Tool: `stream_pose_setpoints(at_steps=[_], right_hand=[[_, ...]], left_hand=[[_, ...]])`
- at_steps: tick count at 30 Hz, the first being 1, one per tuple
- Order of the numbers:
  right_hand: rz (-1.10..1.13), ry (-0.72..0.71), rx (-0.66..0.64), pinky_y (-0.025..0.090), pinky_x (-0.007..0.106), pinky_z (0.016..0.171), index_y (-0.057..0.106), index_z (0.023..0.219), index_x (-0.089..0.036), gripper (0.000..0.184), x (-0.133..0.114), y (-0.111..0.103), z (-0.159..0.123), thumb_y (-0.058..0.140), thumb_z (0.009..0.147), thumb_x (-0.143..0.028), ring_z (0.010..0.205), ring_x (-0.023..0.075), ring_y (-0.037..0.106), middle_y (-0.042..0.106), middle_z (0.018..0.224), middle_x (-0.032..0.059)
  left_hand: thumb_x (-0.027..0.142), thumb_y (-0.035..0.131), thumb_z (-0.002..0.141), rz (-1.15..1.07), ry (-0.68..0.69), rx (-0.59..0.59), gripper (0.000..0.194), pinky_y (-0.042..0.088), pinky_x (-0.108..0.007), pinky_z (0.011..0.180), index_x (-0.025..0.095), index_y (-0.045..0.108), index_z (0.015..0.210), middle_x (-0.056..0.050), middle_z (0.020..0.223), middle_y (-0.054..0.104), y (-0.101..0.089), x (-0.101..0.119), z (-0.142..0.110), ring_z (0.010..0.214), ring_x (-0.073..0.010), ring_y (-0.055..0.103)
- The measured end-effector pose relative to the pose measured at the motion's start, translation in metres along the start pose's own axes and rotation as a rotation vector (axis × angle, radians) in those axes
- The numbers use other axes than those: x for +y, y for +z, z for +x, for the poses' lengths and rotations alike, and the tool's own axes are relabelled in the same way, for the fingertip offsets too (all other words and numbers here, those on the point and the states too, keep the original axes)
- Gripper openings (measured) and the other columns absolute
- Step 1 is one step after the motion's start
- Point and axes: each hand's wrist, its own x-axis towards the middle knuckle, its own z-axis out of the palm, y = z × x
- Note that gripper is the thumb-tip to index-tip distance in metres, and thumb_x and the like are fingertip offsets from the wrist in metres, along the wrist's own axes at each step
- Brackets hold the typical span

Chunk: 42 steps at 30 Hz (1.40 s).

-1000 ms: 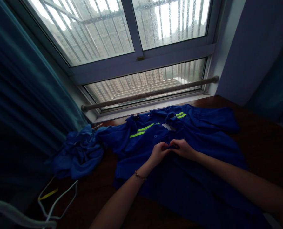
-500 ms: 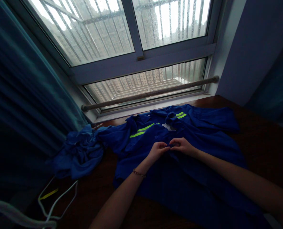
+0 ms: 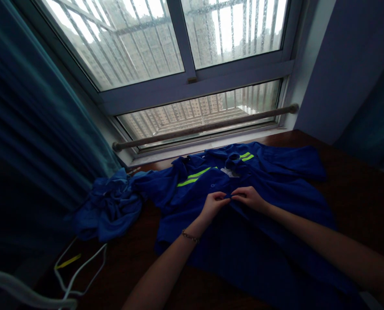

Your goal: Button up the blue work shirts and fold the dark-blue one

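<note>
A blue work shirt (image 3: 276,202) with neon yellow-green stripes lies spread on a dark wooden table (image 3: 356,189), collar towards the window. My left hand (image 3: 213,204) and my right hand (image 3: 250,198) meet at the shirt's front opening, just below the collar. Both hands are closed in a pinch on the front edges of the fabric, fingertips almost touching. A thin bracelet sits on my left wrist.
A second crumpled blue garment (image 3: 109,206) lies at the table's left end. A white wire hanger (image 3: 77,271) rests at the lower left. A teal curtain (image 3: 26,129) hangs left, and a metal rail (image 3: 204,127) runs along the window sill behind the table.
Both hands have slid slightly up the shirt front towards the collar, still pinching the fabric together. The view has shifted very little.
</note>
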Motion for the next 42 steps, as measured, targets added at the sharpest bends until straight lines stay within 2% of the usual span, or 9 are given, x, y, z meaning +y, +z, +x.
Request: stream_pose_setpoints(at_steps=[5,9,14,22,27,30,34,38,42], right_hand=[[-0.322,-0.255,0.250,0.042,0.035,0.081,0.060,0.098,-0.020,0.021,-0.012,0.005,-0.009,0.049,0.082,-0.028,0.091,0.0197,0.051,0.057,0.097,0.0095],[-0.370,-0.306,0.158,0.044,0.031,0.072,0.059,0.093,-0.018,0.019,-0.019,0.008,-0.015,0.043,0.085,-0.024,0.078,0.0169,0.053,0.059,0.083,0.0078],[-0.198,-0.225,0.156,0.044,0.029,0.074,0.058,0.095,-0.017,0.020,-0.028,0.007,-0.013,0.042,0.086,-0.022,0.081,0.0157,0.056,0.060,0.087,0.0071],[0.257,0.169,0.086,0.045,0.026,0.063,0.061,0.085,-0.015,0.024,-0.026,0.008,-0.007,0.064,0.070,-0.034,0.069,0.0143,0.056,0.061,0.077,0.0028],[0.566,0.304,0.062,0.044,0.025,0.066,0.058,0.078,-0.014,0.029,-0.021,0.009,-0.004,0.071,0.060,-0.032,0.071,0.0135,0.057,0.061,0.075,0.0013],[0.750,0.394,0.065,0.042,0.023,0.060,0.057,0.078,-0.014,0.031,-0.018,0.011,-0.002,0.073,0.058,-0.031,0.063,0.0111,0.056,0.060,0.071,-0.0004],[0.938,0.497,0.050,0.040,0.021,0.054,0.056,0.077,-0.014,0.032,-0.014,0.012,-0.001,0.075,0.055,-0.028,0.055,0.0087,0.054,0.059,0.066,-0.0019],[0.828,0.428,0.088,0.042,0.022,0.056,0.058,0.074,-0.014,0.028,-0.017,0.008,-0.003,0.074,0.056,-0.028,0.057,0.0104,0.055,0.061,0.066,-0.0005],[0.542,0.319,0.207,0.044,0.025,0.060,0.061,0.071,-0.013,0.023,-0.021,0.006,-0.006,0.071,0.059,-0.030,0.064,0.0141,0.058,0.063,0.069,0.0029]], left_hand=[[0.027,0.068,0.057,0.133,0.161,0.191,0.019,0.029,-0.018,0.044,0.012,0.061,0.067,0.003,0.051,0.049,0.004,0.008,-0.007,0.048,-0.0066,0.040],[0.026,0.063,0.062,0.090,0.068,0.140,0.016,0.034,-0.019,0.041,0.014,0.056,0.070,0.002,0.051,0.053,0.009,0.018,-0.019,0.043,-0.0092,0.047],[0.022,0.068,0.055,-0.163,-0.043,0.132,0.020,0.046,-0.023,0.053,0.013,0.055,0.067,0.001,0.057,0.056,0.012,0.024,-0.023,0.054,-0.0120,0.055],[0.016,0.071,0.049,-0.132,-0.075,0.192,0.023,0.034,-0.018,0.047,0.012,0.056,0.066,0.003,0.053,0.054,0.011,0.019,-0.021,0.048,-0.0067,0.047],[0.017,0.070,0.051,-0.309,-0.090,0.137,0.024,0.038,-0.020,0.053,0.013,0.051,0.064,0.002,0.055,0.056,0.011,0.017,-0.020,0.051,-0.0079,0.051],[0.018,0.069,0.053,-0.402,-0.112,0.122,0.023,0.041,-0.021,0.057,0.013,0.049,0.062,0.001,0.058,0.057,0.011,0.013,-0.018,0.054,-0.0086,0.054],[0.017,0.069,0.055,-0.409,-0.059,0.113,0.021,0.036,-0.016,0.050,0.013,0.050,0.063,0.004,0.055,0.055,0.010,0.011,-0.017,0.048,-0.0047,0.048],[0.022,0.070,0.057,-0.283,-0.001,0.050,0.019,0.040,-0.020,0.055,0.013,0.057,0.066,-0.001,0.063,0.061,0.011,0.015,-0.020,0.056,-0.0090,0.054],[0.024,0.068,0.060,-0.087,0.084,0.097,0.017,0.046,-0.024,0.061,0.011,0.064,0.069,-0.005,0.071,0.062,0.013,0.018,-0.024,0.065,-0.0135,0.057]])
